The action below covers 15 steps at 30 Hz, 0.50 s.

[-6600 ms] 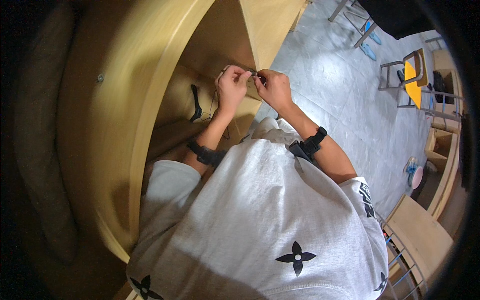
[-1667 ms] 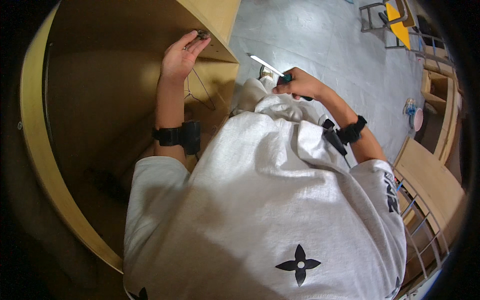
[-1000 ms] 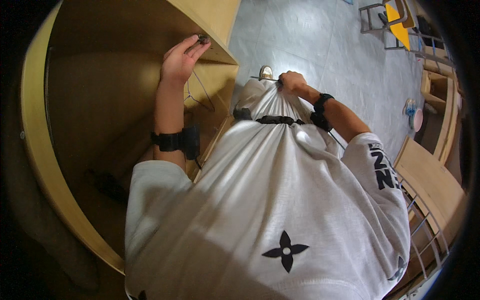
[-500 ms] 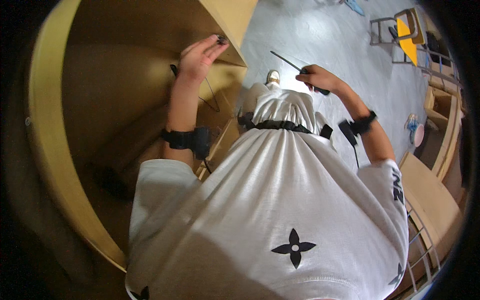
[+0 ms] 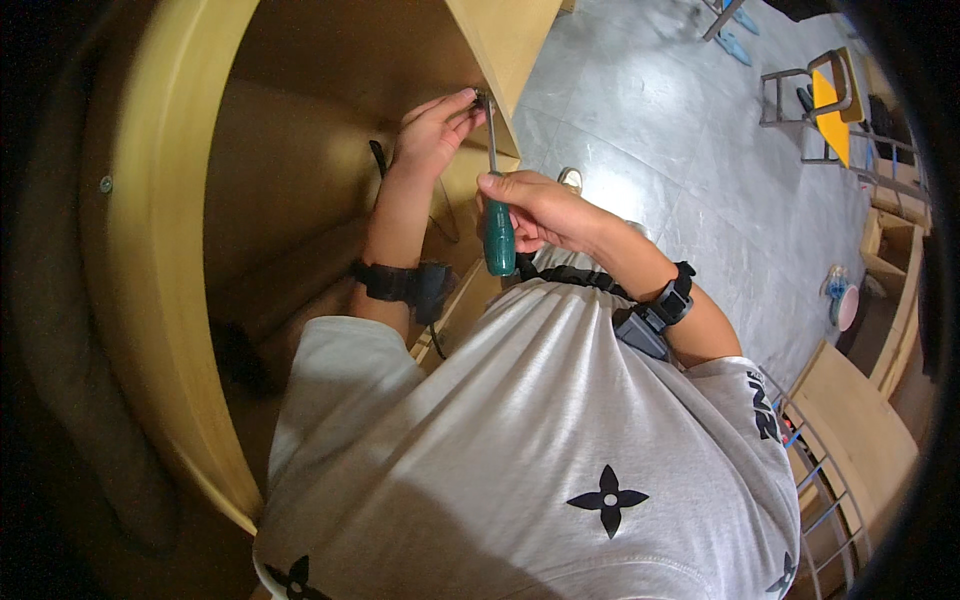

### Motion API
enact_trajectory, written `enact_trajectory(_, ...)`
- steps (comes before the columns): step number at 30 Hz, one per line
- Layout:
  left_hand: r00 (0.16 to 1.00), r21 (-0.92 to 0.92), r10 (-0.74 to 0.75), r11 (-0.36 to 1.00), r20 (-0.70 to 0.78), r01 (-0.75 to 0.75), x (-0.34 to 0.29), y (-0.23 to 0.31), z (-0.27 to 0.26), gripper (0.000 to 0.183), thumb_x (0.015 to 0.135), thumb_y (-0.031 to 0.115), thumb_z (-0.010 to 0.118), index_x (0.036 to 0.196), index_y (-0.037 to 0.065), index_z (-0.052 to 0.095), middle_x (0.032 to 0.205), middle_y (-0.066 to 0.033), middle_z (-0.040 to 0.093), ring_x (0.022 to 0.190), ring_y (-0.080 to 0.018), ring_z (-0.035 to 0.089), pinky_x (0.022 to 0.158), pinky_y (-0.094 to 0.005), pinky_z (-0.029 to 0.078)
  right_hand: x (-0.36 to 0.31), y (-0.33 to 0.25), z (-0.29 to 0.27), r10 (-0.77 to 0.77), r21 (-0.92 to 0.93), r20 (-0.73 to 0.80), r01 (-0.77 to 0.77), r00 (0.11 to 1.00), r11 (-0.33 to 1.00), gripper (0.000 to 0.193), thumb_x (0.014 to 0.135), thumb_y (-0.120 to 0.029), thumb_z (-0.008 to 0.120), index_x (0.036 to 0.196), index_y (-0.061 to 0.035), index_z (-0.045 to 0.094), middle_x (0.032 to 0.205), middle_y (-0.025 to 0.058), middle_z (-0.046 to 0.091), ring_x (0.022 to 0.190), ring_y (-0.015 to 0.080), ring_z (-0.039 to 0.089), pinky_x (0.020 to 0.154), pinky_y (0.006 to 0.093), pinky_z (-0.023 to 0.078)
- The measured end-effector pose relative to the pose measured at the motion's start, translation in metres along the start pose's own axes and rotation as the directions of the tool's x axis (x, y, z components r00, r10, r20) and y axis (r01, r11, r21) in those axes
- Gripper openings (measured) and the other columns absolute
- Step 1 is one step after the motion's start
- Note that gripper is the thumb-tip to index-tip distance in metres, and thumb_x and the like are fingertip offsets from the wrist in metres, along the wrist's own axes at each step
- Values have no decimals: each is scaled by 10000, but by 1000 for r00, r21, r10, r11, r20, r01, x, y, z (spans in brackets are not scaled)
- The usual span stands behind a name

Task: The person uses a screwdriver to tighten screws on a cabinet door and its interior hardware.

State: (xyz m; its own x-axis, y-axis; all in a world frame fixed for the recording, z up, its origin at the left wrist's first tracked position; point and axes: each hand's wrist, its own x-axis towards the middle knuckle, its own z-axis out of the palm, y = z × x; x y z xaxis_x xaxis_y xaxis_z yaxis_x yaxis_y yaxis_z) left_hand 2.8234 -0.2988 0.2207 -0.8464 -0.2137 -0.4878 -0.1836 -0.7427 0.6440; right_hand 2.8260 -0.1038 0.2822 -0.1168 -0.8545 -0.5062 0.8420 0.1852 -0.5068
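Observation:
Inside a wooden cabinet (image 5: pixel 330 130), my left hand (image 5: pixel 437 132) pinches a small dark metal piece (image 5: pixel 481 100) against the inner side of the right-hand panel. What kind of fitting it is I cannot make out. My right hand (image 5: pixel 545 208) is closed around the green handle of a screwdriver (image 5: pixel 499 235), thumb along its top. The shaft points away from me, and its tip meets the small dark piece beside my left fingertips. Behind my left forearm, a thin dark cord or wire with a black end (image 5: pixel 377 155) shows in the cabinet.
The cabinet's curved pale edge (image 5: pixel 170 250) runs down the left. On the grey tiled floor (image 5: pixel 660 130) stands a chair with a yellow part (image 5: pixel 829 118). Blue slippers (image 5: pixel 733 48) lie far off. A pink basin (image 5: pixel 847 308) and wooden furniture (image 5: pixel 860 420) stand at the right.
My right hand has swung left and forward, bringing the screwdriver from over the floor to the small dark piece. My left hand stays at the panel. The whole view has shifted slightly.

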Motion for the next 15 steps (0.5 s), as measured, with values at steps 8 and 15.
enact_trajectory(8, 999, -18, -28, 999, 36, 28, -2, 2, 2, 149, 841, -27, 571, 946, -132, 553, 962, -203, 606, 909, -294, 617, 897, -429, 508, 13, 16, -14, 63, -79, -18, -65, 998, 995, 358, 931, -406, 488, 799, -74, 492, 581, -3, 504, 420, 52, 450, 372, 184, 348)
enact_trajectory(15, 999, -27, -31, 999, 14, 32, 3, 0, -3, 149, 834, -50, 560, 954, -137, 546, 967, -225, 598, 923, -317, 615, 896, -437, 511, 19, 16, -18, 22, -104, 33, -18, 999, 994, 364, 938, -396, 476, 795, -62, 492, 574, 2, 497, 407, 55, 428, 357, 199, 325)
